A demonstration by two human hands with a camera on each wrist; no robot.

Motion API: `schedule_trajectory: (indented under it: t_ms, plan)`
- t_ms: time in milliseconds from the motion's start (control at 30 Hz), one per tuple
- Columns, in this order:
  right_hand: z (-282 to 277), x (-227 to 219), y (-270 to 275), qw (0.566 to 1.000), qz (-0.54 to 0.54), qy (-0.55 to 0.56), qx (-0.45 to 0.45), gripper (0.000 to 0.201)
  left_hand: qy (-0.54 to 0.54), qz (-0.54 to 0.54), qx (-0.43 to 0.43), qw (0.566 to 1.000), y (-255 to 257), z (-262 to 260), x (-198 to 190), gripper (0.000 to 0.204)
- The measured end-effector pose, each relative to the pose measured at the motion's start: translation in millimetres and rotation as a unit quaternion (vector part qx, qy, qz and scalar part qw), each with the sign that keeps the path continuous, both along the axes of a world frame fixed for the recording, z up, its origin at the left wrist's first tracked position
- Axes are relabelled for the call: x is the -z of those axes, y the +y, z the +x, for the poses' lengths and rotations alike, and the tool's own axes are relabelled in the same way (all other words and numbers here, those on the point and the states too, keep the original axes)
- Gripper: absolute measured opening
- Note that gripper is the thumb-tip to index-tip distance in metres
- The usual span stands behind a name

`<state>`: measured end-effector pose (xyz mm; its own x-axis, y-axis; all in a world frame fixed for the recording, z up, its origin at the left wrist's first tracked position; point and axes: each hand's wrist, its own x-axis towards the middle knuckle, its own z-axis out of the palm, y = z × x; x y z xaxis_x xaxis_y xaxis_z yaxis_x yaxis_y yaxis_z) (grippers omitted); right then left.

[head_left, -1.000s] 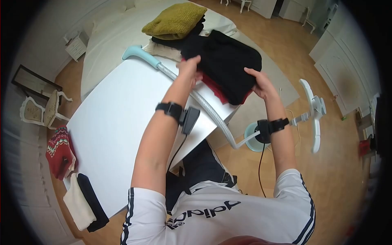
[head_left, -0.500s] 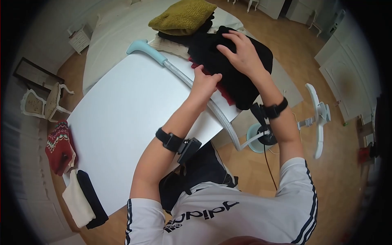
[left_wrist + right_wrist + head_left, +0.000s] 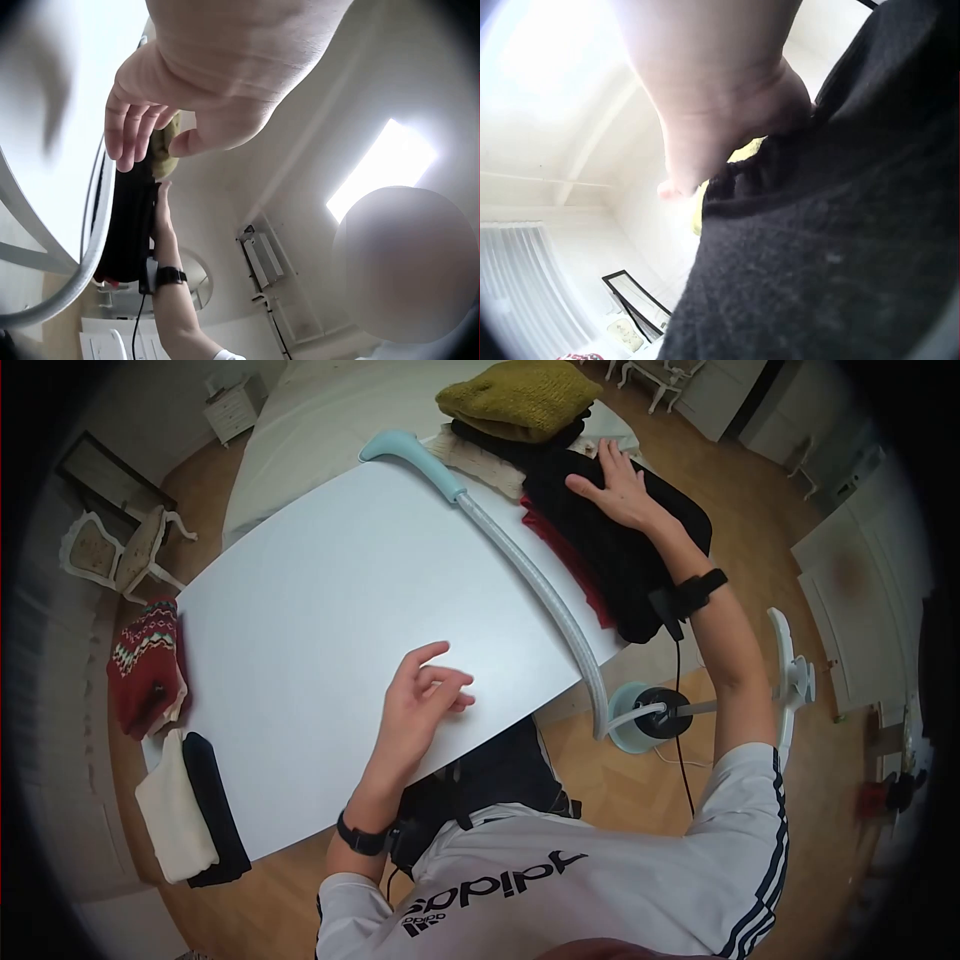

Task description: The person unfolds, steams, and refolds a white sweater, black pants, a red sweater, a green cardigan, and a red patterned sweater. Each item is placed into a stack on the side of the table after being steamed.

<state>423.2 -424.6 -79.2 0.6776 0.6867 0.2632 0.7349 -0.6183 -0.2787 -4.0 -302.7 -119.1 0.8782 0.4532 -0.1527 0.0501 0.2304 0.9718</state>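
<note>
In the head view the right hand (image 3: 627, 498) rests with fingers spread on a folded black garment (image 3: 640, 565), which lies over a red one (image 3: 570, 565) at the board's far right end. The left hand (image 3: 418, 705) hovers over the white board (image 3: 300, 590) near its front edge, fingers loosely bent and holding nothing. From the left wrist, that hand (image 3: 217, 82) hangs with relaxed fingers. Dark cloth (image 3: 825, 240) fills much of the right wrist view beneath the right hand (image 3: 720, 112).
A steamer hose with pale blue handle (image 3: 415, 458) crosses the board; its base (image 3: 630, 735) stands on the floor. Behind are a mustard knit (image 3: 520, 400) and cream knit (image 3: 475, 463). At left lie a patterned red sweater (image 3: 145, 670), white cloth (image 3: 178, 815) and black cloth (image 3: 215, 810).
The left hand has left the black garment and moved back toward the body over the board. The right hand moved from the garment's right edge to rest on top of it.
</note>
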Motion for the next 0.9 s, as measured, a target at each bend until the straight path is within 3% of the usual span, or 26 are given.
schedule_trajectory:
  t_ms: [100, 133, 267, 333, 400, 433, 467, 533, 600, 633, 733, 800, 900]
  plan:
    - [2, -14, -21, 0.982, 0.179, 0.022, -0.053, 0.099, 0.006, 0.019, -0.086, 0.996, 16, -67, -3, 0.048]
    - [-7, -22, -28, 0.978, 0.205, -0.021, -0.026, 0.084, 0.004, 0.05, -0.133, 0.99, 21, -91, -3, 0.045]
    - [-111, -46, -45, 0.972, 0.207, 0.078, -0.076, 0.057, 0.046, 0.166, -0.337, 0.926, 49, -194, 3, 0.038]
    - [-178, -44, -43, 0.967, 0.174, 0.126, -0.134, 0.049, 0.099, 0.277, -0.453, 0.842, 56, -243, 8, 0.035]
    - [-229, -29, -37, 0.939, 0.163, 0.216, -0.21, 0.05, 0.155, 0.383, -0.551, 0.725, 63, -281, 7, 0.032]
    - [-249, -17, -32, 0.921, 0.158, 0.278, -0.222, 0.054, 0.247, 0.427, -0.574, 0.654, 65, -294, -4, 0.036]
    - [-267, -2, -24, 0.902, 0.158, 0.33, -0.23, 0.058, 0.307, 0.511, -0.555, 0.581, 70, -310, -8, 0.041]
    - [-287, 31, -4, 0.874, 0.164, 0.394, -0.235, 0.057, 0.424, 0.579, -0.488, 0.497, 88, -342, -5, 0.056]
    - [-297, 58, 12, 0.857, 0.16, 0.424, -0.244, 0.056, 0.513, 0.573, -0.417, 0.485, 102, -362, 9, 0.076]
    - [-298, 68, 17, 0.857, 0.156, 0.434, -0.231, 0.054, 0.53, 0.55, -0.402, 0.504, 103, -354, 6, 0.083]
    - [-292, 92, 29, 0.863, 0.158, 0.426, -0.222, 0.049, 0.583, 0.555, -0.383, 0.453, 104, -351, 1, 0.087]
    - [-291, 108, 32, 0.866, 0.207, 0.41, -0.199, 0.038, 0.54, 0.51, -0.406, 0.532, 116, -362, 1, 0.086]
    - [-288, 120, 27, 0.868, 0.246, 0.389, -0.185, 0.031, 0.603, 0.476, -0.368, 0.523, 125, -351, -21, 0.083]
